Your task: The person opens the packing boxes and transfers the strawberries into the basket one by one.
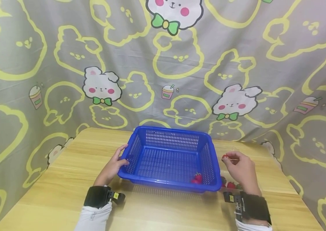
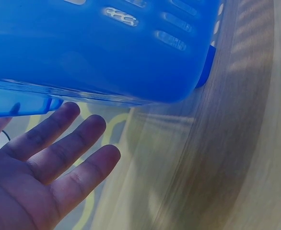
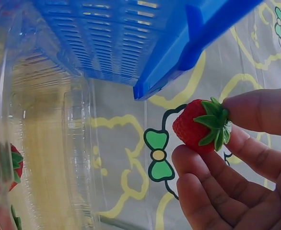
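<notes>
A blue plastic basket [image 1: 163, 183] with slotted walls stands on the table. My left hand [image 1: 111, 166] holds its left rim, thumb over the top; in the left wrist view several fingers [image 2: 59, 153] extend loosely below the rim. Red strawberries [image 1: 198, 177] lie in the basket's near right corner. Beyond its right wall, my right hand [image 1: 242, 170] pinches a strawberry [image 3: 195, 125] by its green leafy end, between thumb and fingers. Below that hand, more strawberries [image 1: 231, 185] sit in a clear plastic box [image 3: 78, 143], partly hidden by hand and basket.
The wooden table [image 1: 163, 211] reaches back to a grey curtain [image 1: 140, 64] with yellow outlines and white cartoon animals, which also hangs along both sides. Black wrist straps with cameras [image 1: 98, 196] sit on both forearms.
</notes>
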Demonstrator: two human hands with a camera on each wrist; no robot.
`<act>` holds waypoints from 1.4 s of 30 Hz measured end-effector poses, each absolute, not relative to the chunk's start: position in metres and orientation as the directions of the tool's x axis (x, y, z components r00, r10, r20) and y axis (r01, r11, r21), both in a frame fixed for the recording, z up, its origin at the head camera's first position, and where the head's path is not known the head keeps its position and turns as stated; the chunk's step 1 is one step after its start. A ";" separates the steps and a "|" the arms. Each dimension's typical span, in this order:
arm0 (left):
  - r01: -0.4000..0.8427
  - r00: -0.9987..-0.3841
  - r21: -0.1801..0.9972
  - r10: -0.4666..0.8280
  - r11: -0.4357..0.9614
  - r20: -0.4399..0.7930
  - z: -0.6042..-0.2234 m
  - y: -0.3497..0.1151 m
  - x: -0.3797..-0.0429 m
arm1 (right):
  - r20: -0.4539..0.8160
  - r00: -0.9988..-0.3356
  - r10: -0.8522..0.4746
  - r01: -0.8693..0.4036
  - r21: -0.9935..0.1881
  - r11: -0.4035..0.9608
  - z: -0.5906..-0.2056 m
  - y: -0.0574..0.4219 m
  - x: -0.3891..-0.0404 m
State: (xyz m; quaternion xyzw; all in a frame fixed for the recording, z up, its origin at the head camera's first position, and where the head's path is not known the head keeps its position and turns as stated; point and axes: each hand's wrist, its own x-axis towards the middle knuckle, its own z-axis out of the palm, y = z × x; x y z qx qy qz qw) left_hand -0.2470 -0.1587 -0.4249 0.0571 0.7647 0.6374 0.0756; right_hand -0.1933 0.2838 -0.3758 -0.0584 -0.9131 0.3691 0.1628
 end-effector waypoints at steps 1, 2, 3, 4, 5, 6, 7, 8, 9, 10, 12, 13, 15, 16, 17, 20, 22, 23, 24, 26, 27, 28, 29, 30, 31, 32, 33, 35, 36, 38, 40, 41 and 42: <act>-0.008 -0.982 0.983 0.183 0.182 -0.042 -0.425 -0.159 -0.247 | 0.259 -0.938 0.228 -0.016 -0.693 0.721 -0.376 0.283 -0.193; -0.007 -0.982 0.983 0.184 0.185 -0.042 -0.425 -0.159 -0.247 | 0.265 -0.937 0.230 -0.018 -0.691 0.722 -0.375 0.283 -0.193; -0.006 -0.982 0.982 0.185 0.187 -0.041 -0.425 -0.159 -0.247 | 0.271 -0.935 0.230 -0.021 -0.689 0.724 -0.375 0.282 -0.193; -0.006 -0.982 0.983 0.185 0.185 -0.041 -0.424 -0.159 -0.247 | 0.275 -0.934 0.230 -0.024 -0.689 0.724 -0.375 0.282 -0.193; -0.006 -0.982 0.982 0.185 0.186 -0.041 -0.424 -0.159 -0.247 | 0.279 -0.933 0.230 -0.027 -0.688 0.725 -0.375 0.281 -0.193; -0.004 -0.982 0.982 0.185 0.189 -0.040 -0.424 -0.159 -0.247 | 0.282 -0.932 0.228 -0.030 -0.687 0.726 -0.375 0.281 -0.193; -0.003 -0.982 0.981 0.186 0.192 -0.040 -0.424 -0.159 -0.247 | 0.283 -0.932 0.227 -0.032 -0.687 0.726 -0.374 0.280 -0.193; -0.003 -0.982 0.981 0.187 0.194 -0.040 -0.424 -0.159 -0.247 | 0.286 -0.931 0.227 -0.034 -0.686 0.727 -0.374 0.280 -0.193; -0.004 -0.982 0.981 0.187 0.194 -0.041 -0.424 -0.159 -0.246 | 0.286 -0.931 0.226 -0.034 -0.686 0.727 -0.374 0.280 -0.193; -0.006 -0.981 0.981 0.187 0.192 -0.043 -0.424 -0.159 -0.246 | 0.285 -0.932 0.225 -0.033 -0.685 0.728 -0.373 0.280 -0.192; -0.009 -0.982 0.981 0.184 0.194 -0.046 -0.424 -0.159 -0.246 | 0.289 -0.931 0.223 -0.037 -0.683 0.729 -0.373 0.280 -0.192; -0.010 -0.982 0.982 0.184 0.189 -0.045 -0.424 -0.159 -0.246 | 0.292 -0.930 0.224 -0.038 -0.682 0.730 -0.372 0.280 -0.192; -0.009 -0.982 0.983 0.186 0.182 -0.044 -0.424 -0.159 -0.246 | 0.292 -0.930 0.223 -0.039 -0.682 0.731 -0.372 0.280 -0.192; -0.008 -0.982 0.983 0.185 0.182 -0.042 -0.424 -0.159 -0.246 | 0.293 -0.930 0.223 -0.040 -0.682 0.730 -0.372 0.280 -0.192; -0.006 -0.982 0.983 0.186 0.183 -0.041 -0.424 -0.159 -0.246 | 0.294 -0.929 0.224 -0.041 -0.684 0.729 -0.372 0.279 -0.191; -0.003 -0.981 0.984 0.188 0.178 -0.037 -0.424 -0.159 -0.246 | 0.293 -0.930 0.220 -0.044 -0.686 0.727 -0.371 0.278 -0.191; -0.003 -0.982 0.983 0.186 0.183 -0.037 -0.424 -0.159 -0.247 | 0.296 -0.930 0.216 -0.048 -0.685 0.727 -0.370 0.277 -0.191; -0.003 -0.982 0.983 0.186 0.182 -0.038 -0.424 -0.159 -0.247 | 0.297 -0.930 0.215 -0.050 -0.684 0.727 -0.369 0.277 -0.190; -0.003 -0.982 0.983 0.187 0.182 -0.038 -0.424 -0.159 -0.247 | 0.298 -0.930 0.214 -0.051 -0.683 0.729 -0.369 0.277 -0.190; -0.003 -0.982 0.984 0.186 0.180 -0.037 -0.424 -0.159 -0.247 | 0.299 -0.930 0.214 -0.051 -0.683 0.728 -0.368 0.276 -0.189; -0.003 -0.982 0.984 0.186 0.176 -0.036 -0.424 -0.159 -0.247 | 0.299 -0.930 0.215 -0.051 -0.682 0.729 -0.367 0.275 -0.188; -0.003 -0.982 0.985 0.188 0.170 -0.036 -0.424 -0.159 -0.247 | 0.299 -0.930 0.216 -0.050 -0.683 0.729 -0.367 0.275 -0.188; -0.003 -0.981 0.986 0.189 0.168 -0.035 -0.424 -0.159 -0.247 | 0.298 -0.930 0.217 -0.048 -0.682 0.730 -0.367 0.275 -0.187; -0.003 -0.981 0.986 0.190 0.168 -0.036 -0.424 -0.159 -0.247 | 0.298 -0.929 0.218 -0.048 -0.682 0.730 -0.367 0.275 -0.187; -0.004 -0.981 0.986 0.189 0.167 -0.036 -0.424 -0.158 -0.247 | 0.297 -0.930 0.217 -0.047 -0.681 0.730 -0.366 0.274 -0.187; -0.005 -0.981 0.986 0.188 0.165 -0.036 -0.424 -0.158 -0.247 | 0.299 -0.929 0.217 -0.047 -0.678 0.734 -0.366 0.274 -0.187; -0.005 -0.982 0.986 0.186 0.167 -0.037 -0.424 -0.158 -0.247 | 0.298 -0.930 0.216 -0.046 -0.676 0.735 -0.366 0.274 -0.187; -0.005 -0.982 0.984 0.184 0.177 -0.038 -0.425 -0.158 -0.247 | 0.300 -0.929 0.217 -0.045 -0.673 0.739 -0.366 0.273 -0.188; -0.005 -0.982 0.984 0.184 0.177 -0.038 -0.424 -0.158 -0.247 | 0.303 -0.928 0.216 -0.047 -0.671 0.740 -0.366 0.273 -0.188; -0.004 -0.982 0.984 0.184 0.179 -0.038 -0.425 -0.158 -0.247 | 0.313 -0.926 0.213 -0.055 -0.666 0.744 -0.366 0.272 -0.188; -0.002 -0.982 0.983 0.183 0.182 -0.035 -0.425 -0.158 -0.247 | 0.324 -0.923 0.208 -0.066 -0.666 0.743 -0.366 0.271 -0.188; -0.001 -0.983 0.984 0.183 0.180 -0.035 -0.425 -0.158 -0.248 | 0.332 -0.921 0.206 -0.072 -0.662 0.746 -0.366 0.271 -0.188; 0.000 -0.983 0.984 0.182 0.178 -0.033 -0.425 -0.158 -0.248 | 0.339 -0.918 0.204 -0.077 -0.659 0.748 -0.367 0.271 -0.188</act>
